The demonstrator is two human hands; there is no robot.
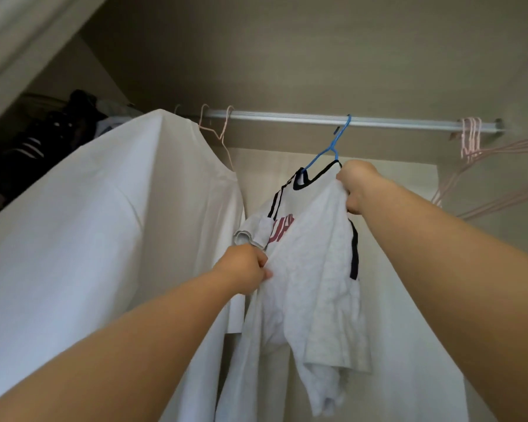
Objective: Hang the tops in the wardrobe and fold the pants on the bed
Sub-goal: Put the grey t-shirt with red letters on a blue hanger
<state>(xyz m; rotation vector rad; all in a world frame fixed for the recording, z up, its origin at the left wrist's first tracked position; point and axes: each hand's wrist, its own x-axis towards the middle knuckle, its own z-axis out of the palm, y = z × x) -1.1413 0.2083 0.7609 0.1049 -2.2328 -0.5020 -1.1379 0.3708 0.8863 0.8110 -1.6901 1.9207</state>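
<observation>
Big white top (110, 226) hangs at left on the wardrobe rail (287, 118). Left hand (244, 271) pinches the grey ringer tee (314, 269) at its side; tee hangs lengthwise down, neck up, on blue hanger (333, 144) hooked over rail. Right hand (358, 185) grips its shoulder. Pink hangers (471, 137) bunched far right.

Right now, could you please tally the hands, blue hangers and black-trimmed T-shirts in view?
Hands: 2, the left hand and the right hand
Blue hanger: 1
Black-trimmed T-shirt: 1
Total: 4
</observation>
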